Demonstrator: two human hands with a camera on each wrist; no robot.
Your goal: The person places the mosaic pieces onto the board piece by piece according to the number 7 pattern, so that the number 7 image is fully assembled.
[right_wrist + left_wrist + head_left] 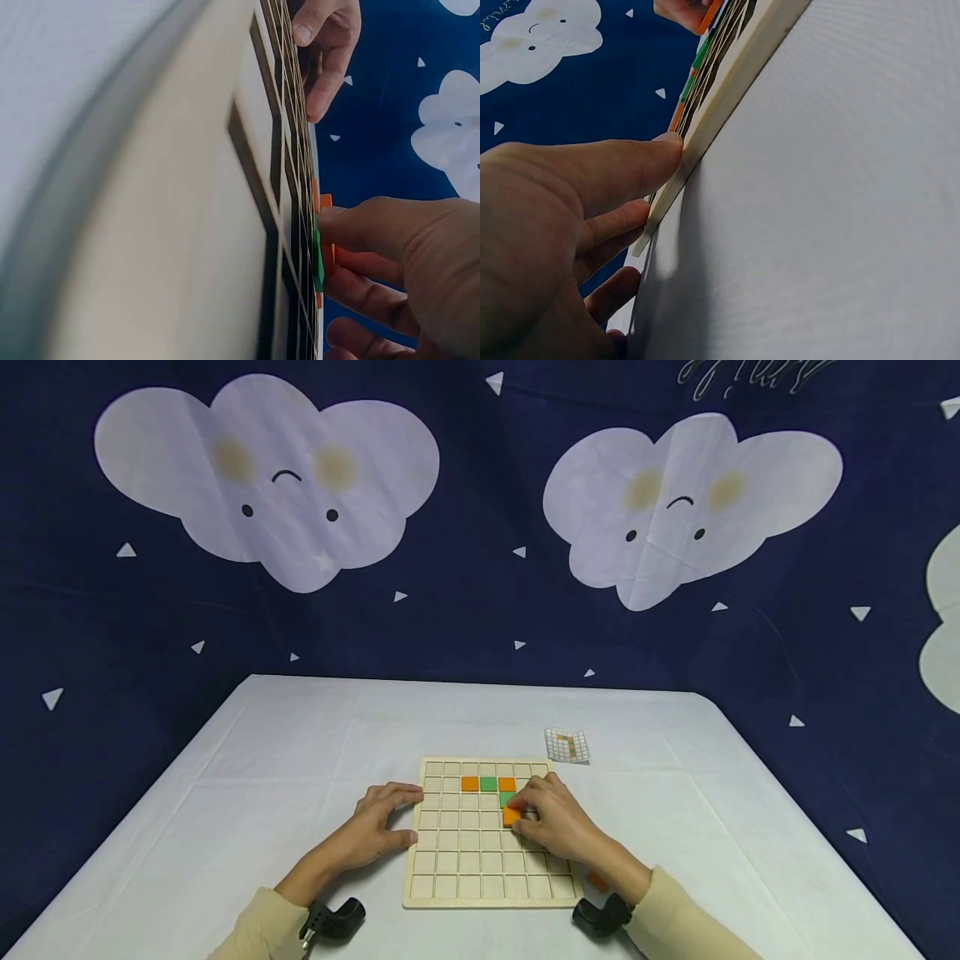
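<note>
A light wooden grid board (pixel 446 862) lies on the white cloth. Near its far side, an orange tile (pixel 469 784), a green tile (pixel 488 784) and another orange tile (pixel 507 784) form a row. A second green tile (pixel 507 798) sits below the row's right end. My right hand (pixel 558 818) pinches a raised orange square tile (pixel 511 817) just below that green tile; in the right wrist view the pinched tile (pixel 327 201) stands off the board surface. With fairly straight fingers, my left hand (pixel 375 827) touches the board's left edge, its thumb (pixel 641 169) against the rim.
A small printed card (pixel 567 746) with a coloured grid pattern lies beyond the board's far right corner. Partly hidden by the right forearm, an orange piece (pixel 597 882) lies beside the board's right edge. A dark blue cloud-patterned backdrop (pixel 480 627) stands behind the table.
</note>
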